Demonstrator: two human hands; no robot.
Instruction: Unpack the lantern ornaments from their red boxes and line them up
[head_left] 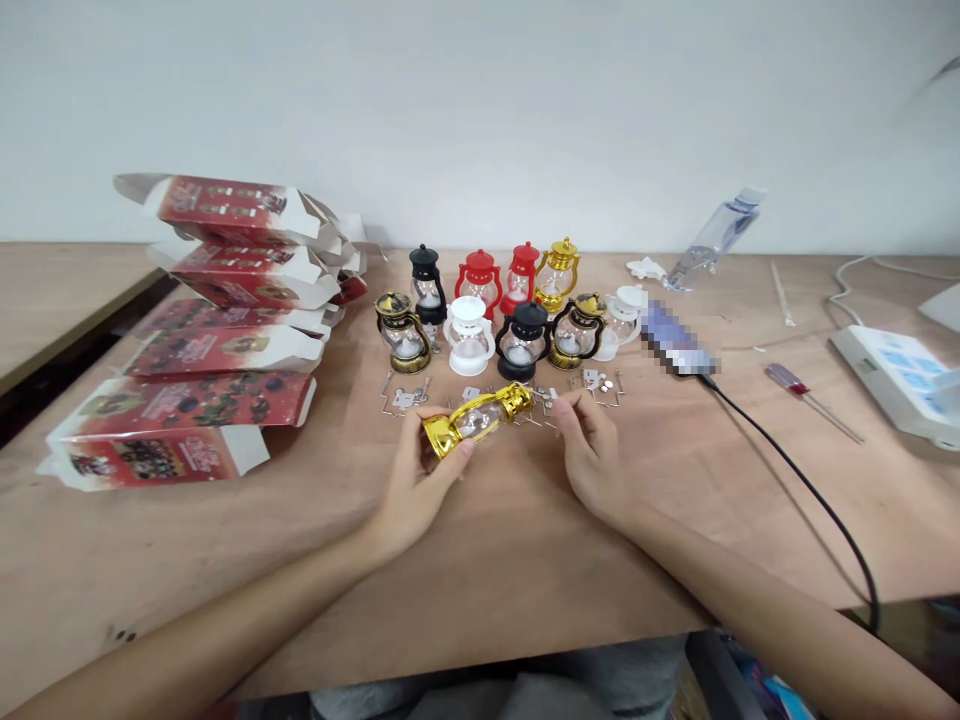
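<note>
A small gold lantern [484, 417] with a clear body lies tilted in my left hand [420, 470], its base between thumb and fingers and its top pointing right. Just right of that top, my right hand [592, 450] is closed in a pinch; whatever is between its fingertips is too small to make out. Behind my hands stand several miniature lanterns: a white one [469, 337], a black one [523, 340], a bronze one [576, 332], a red one [478, 280] and another gold one [557, 275]. Bent wires and small metal discs [598, 382] lie before them.
Opened red cardboard boxes [187, 420] are piled at the left. To the right are a blurred phone-like object [679, 340] with a black cable [795, 470], a screwdriver [814, 400], a tilted clear bottle [716, 240] and a white device [896, 380].
</note>
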